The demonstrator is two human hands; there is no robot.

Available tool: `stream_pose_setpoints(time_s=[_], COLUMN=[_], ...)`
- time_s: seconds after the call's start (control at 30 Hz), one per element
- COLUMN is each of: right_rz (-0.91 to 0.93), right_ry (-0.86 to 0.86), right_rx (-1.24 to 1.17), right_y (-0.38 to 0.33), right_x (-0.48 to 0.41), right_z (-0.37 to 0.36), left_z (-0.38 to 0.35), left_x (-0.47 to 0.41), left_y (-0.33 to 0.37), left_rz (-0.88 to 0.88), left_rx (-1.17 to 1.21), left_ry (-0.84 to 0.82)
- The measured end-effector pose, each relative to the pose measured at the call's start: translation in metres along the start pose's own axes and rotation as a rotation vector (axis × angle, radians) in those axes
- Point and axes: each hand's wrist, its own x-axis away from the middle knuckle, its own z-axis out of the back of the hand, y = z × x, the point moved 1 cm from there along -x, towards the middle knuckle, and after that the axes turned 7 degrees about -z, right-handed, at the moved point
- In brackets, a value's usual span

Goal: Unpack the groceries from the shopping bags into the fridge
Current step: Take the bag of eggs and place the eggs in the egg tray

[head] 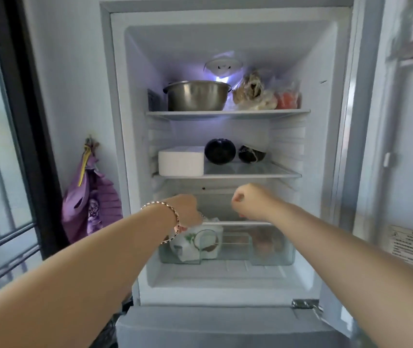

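Fridge (225,285) is being shown open, centre frame, with its door (401,146) being held back at the right edge.

Left hand (184,209), with a bracelet (172,214) at the wrist, is being reached into the clear crisper drawer (270,259) at lower centre. It is touching the top of a white coconut-print pack (200,243). The fingers are being hidden behind the hand, so the grip cannot be told.

Right hand (249,199) is being held just right of it, above the drawer rim. Its fingers are being curled into a fist, with nothing seen inside.

The coconut pack is lying in the left half of the drawer, tilted. Blurred reddish items are lying in the right half.

Top shelf (225,113): a steel pot (196,96) at left, bagged food (253,94) beside it and a red bagged item (287,99) at far right.

Middle shelf (250,172): a white box (181,160) at left, then two dark round items (220,151) close together.

A purple bag (90,197) is being hung on the wall at mid left.
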Motion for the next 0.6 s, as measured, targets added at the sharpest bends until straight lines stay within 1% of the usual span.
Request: stream_pose_setpoints(time_s=[0.1,0.13,0.2,0.27,0.4,0.5,0.6], right_rz=[0.086,0.109,0.172,0.272,0.517,0.694,0.852], right_ry=[-0.158,-0.211,-0.305,-0.337,-0.38,-0.441,-0.571], right_rx=[0.073,0.096,0.14,0.202,0.226,0.21,0.242], right_y=[-0.012,-0.016,-0.023,-0.029,-0.042,-0.056,-0.074], right_x=[0.023,0.031,0.047,0.062,0.11,0.164,0.23], right_z=[-0.016,-0.022,-0.036,-0.048,-0.073,-0.089,-0.101], left_z=[-0.015,-0.02,-0.03,-0.042,-0.071,-0.093,-0.115], left_x=[0.033,0.047,0.079,0.11,0.195,0.265,0.344], left_y=[-0.007,-0.008,-0.008,-0.005,0.018,0.041,0.065], left_rz=[0.083,0.127,0.232,0.336,0.571,0.756,0.947], left_rx=[0.002,0.011,-0.049,-0.102,-0.041,-0.002,0.041], left_ry=[0.031,0.051,0.11,0.175,0.277,0.269,0.203])
